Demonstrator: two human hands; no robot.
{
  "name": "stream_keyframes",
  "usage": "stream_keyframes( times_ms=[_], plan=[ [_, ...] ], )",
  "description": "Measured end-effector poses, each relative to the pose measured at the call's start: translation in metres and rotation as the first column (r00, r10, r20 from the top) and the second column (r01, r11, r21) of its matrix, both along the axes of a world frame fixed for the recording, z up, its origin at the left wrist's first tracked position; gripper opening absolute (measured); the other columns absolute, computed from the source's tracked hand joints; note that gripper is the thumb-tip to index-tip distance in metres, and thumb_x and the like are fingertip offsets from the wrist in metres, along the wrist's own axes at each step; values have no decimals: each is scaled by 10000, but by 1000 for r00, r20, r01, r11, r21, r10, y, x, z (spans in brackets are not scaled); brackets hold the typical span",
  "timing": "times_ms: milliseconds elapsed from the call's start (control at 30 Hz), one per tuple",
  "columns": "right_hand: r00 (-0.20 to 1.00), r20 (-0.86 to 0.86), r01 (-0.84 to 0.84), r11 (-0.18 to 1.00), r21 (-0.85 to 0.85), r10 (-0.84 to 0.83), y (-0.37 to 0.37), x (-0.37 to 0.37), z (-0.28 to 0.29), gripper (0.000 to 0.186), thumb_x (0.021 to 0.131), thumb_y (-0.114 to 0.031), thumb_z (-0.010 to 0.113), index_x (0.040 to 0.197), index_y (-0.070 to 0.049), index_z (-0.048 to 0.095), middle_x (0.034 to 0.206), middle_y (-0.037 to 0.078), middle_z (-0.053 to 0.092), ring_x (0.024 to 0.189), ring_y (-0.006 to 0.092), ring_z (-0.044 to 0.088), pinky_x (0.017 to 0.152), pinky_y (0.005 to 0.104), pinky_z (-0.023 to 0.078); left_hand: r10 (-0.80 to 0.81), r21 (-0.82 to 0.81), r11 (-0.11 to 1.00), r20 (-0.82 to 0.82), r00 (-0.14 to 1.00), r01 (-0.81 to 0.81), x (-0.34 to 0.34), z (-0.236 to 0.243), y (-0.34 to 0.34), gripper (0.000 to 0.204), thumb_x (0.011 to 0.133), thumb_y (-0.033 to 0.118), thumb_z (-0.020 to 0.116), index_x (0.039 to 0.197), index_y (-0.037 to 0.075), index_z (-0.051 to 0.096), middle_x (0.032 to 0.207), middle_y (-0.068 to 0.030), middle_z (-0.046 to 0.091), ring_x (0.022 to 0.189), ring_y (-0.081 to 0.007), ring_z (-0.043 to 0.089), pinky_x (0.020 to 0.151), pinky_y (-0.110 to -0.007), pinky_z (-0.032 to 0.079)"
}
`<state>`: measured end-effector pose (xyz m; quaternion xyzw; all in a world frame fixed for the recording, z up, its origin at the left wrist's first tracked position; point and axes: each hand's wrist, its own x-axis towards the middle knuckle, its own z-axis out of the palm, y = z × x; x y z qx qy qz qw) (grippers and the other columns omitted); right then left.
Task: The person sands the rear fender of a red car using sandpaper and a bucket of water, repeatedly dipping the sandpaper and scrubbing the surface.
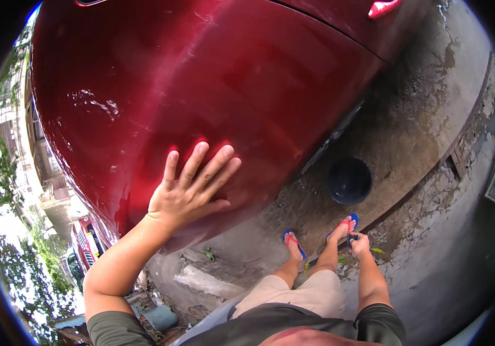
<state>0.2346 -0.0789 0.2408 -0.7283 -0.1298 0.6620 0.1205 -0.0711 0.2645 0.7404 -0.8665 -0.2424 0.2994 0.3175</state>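
My left hand (187, 193) rests with its fingers spread on the glossy dark red body panel of a car (259, 98). The panel shines with bright reflections around the fingertips. Lower down on the right, my right hand (361, 244) hangs by my leg, its fingers closed around a small dark object (352, 237). Most of that object is hidden by the fingers, so its kind cannot be made out. A round black bucket (349, 202) stands on the ground beyond my feet, beside the car.
Stained concrete ground (420, 124) runs along the car's right side to a cracked, raised edge (414, 222). My feet wear blue flip-flops (354, 218) with red straps. At left are another red vehicle (88, 242), trees and a building; a grey-blue container (160, 318) lies at lower left.
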Motion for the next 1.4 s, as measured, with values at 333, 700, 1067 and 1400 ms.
stream_keyframes(
  times_ms=[333,700,1067,1400],
  plan=[
    [994,95,-48,998,-45,52,34,9,2,304,857,43,620,1095,-51,783,882,170,756,672,250,748,544,387,616,-46,12,999,-18,999,46,-1,-1,-1,974,799,798,550,1626,324,349,1712,12,273,1574,-349,241,1253,-668,70],
    [862,388,-404,905,137,326,71,-33,15,253,825,-168,777,1077,-140,790,1128,213,725,1109,381,687,993,436,533,-59,33,998,8,998,59,-5,-7,-2,929,838,785,509,1627,320,347,1708,20,283,1575,-342,235,1251,-671,63],
    [856,437,-380,910,167,278,79,1,24,266,827,-181,798,1073,-76,794,987,259,741,975,397,733,890,441,565,-31,30,999,-16,999,31,1,-3,0,1047,749,790,571,1646,329,288,1722,37,240,1575,-304,252,1259,-657,105],
    [754,578,-357,934,-35,310,53,-31,38,250,850,-163,748,1089,-103,790,1052,222,733,1017,395,711,912,470,554,50,-33,998,171,984,-45,12,4,0,829,795,722,611,1520,330,520,1649,48,403,1528,-296,363,1265,-623,154]
  ],
)
